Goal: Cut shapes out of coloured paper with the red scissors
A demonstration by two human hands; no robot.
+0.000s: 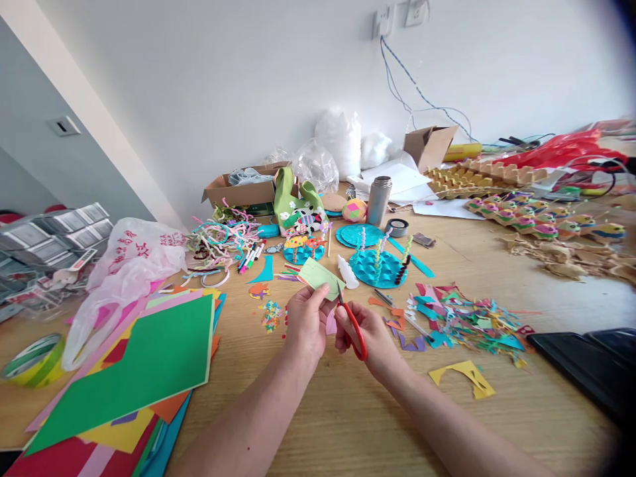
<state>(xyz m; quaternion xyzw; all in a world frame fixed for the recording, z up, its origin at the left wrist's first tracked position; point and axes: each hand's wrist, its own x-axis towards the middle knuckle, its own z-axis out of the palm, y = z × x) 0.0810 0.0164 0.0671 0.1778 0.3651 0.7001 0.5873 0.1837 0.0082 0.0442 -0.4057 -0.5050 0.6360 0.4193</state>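
Note:
My left hand (308, 320) pinches a light green piece of paper (318, 275) that bears faint drawn lines. A pair of red-handled scissors (358, 336) is held in my right hand (372, 334), its blades meeting the paper's right edge. Just beyond the paper stand a white glue bottle (348, 271) and a round blue base (368, 273) with twisted pipe cleaners upright on it. Under my hands a small pink paper scrap (331, 323) is partly hidden.
Coloured paper sheets (149, 358) are stacked at the left beside a plastic bag (124, 265). Paper scraps (477, 321) lie heaped at the right, near a black device (581, 364). A metal flask (379, 202) and painted egg-carton pieces (546, 218) stand farther back.

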